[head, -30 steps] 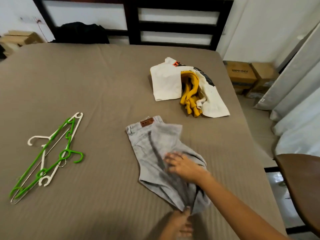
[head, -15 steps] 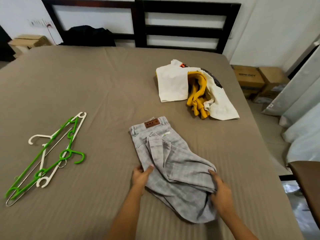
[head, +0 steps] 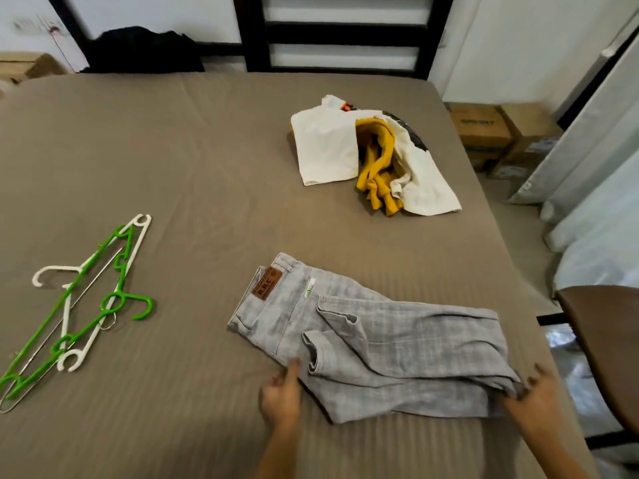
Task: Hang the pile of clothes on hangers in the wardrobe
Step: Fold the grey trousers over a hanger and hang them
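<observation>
Grey checked trousers (head: 373,344) lie folded on the brown bed (head: 193,174), waistband with a leather patch toward the left. My left hand (head: 281,397) touches their near left edge with fingers spread. My right hand (head: 534,397) grips the fabric at the right end of the trousers. A white garment (head: 328,146) and a yellow garment (head: 378,164) lie heaped further back. A bundle of green, white and wire hangers (head: 79,305) rests on the bed at the left.
A black headboard (head: 342,32) with a dark garment (head: 145,51) draped at its left stands at the far end. Cardboard boxes (head: 494,133) and white curtains (head: 594,160) are on the right. A brown chair seat (head: 605,344) is near my right hand.
The trousers have been spread out longer toward the right. My right hand moved right with the fabric end; my left hand stayed at the near left edge.
</observation>
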### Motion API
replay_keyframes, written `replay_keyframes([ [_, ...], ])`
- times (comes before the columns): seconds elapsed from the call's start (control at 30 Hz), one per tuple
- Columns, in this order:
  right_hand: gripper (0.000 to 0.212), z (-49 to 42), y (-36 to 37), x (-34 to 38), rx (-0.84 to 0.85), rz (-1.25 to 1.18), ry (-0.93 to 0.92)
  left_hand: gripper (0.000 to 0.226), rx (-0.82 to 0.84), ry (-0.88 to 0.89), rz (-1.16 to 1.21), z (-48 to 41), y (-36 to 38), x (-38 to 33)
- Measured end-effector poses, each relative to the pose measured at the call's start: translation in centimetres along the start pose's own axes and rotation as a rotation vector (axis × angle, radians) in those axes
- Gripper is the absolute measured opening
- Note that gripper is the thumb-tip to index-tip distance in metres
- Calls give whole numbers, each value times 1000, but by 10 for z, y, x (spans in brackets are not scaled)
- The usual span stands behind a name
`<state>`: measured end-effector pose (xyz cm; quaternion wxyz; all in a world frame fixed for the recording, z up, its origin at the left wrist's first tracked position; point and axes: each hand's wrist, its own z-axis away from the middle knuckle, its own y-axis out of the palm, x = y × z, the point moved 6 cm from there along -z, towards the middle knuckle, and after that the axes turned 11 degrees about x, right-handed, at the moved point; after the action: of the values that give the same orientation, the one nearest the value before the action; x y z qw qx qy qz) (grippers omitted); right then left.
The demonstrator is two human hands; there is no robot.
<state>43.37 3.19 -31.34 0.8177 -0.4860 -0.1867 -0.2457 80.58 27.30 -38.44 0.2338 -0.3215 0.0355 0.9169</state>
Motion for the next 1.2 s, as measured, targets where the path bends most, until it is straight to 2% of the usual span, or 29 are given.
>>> replay_keyframes([
  [0.03,81,11,4,1,41,-29,25,64,-24,16,34,-9,-5,-16],
  [0.1,44,26,9,14,78,16,33,62,-27,82,43,-23,-5,-46],
  [0.13,32,25,11,20,57,27,6,58,-21,105,49,-32,-4,-53],
  [0.23,32,20,13,49,-90,97,-185,55,-17,98,115,-50,-4,-51],
  [0.33,27,17,22,65,-167,324,-243,65,-155,86,72,-29,-12,-28],
  [0.43,32,16,30,82,-161,431,-247,75,-312,-45,36,21,-19,7],
  [0.53,39,2,40,82,-142,357,-276,87,-379,-205,76,58,-27,27],
  [0.57,40,-5,41,76,-128,275,-265,84,-436,-155,37,70,-31,21],
  [0.63,51,-11,38,74,-101,107,-277,74,-485,139,-108,82,-30,2],
  [0.67,55,-11,35,73,-98,39,-267,70,-418,292,-173,86,-22,-10],
  [0.7,55,-12,32,70,-105,10,-257,67,-309,364,-236,83,-12,-20],
  [0.77,54,-13,27,68,-125,-16,-251,71,-73,309,-343,66,10,-32],
  [0.8,52,-12,26,68,-130,-24,-253,83,11,247,-403,54,17,-35],
  [0.87,49,-11,23,67,-151,-35,-264,109,109,179,-503,30,27,-36],
  [0.93,47,-6,24,63,-176,-56,-275,117,159,121,-598,12,37,-33],
  [1.03,48,7,27,55,-208,-135,-267,89,281,30,-491,18,56,-41],
  [1.1,48,9,26,50,-228,-272,-223,73,380,-67,-405,27,67,-42],
  [1.2,26,4,12,37,-345,-365,-134,40,500,-54,-270,32,62,-76],
])
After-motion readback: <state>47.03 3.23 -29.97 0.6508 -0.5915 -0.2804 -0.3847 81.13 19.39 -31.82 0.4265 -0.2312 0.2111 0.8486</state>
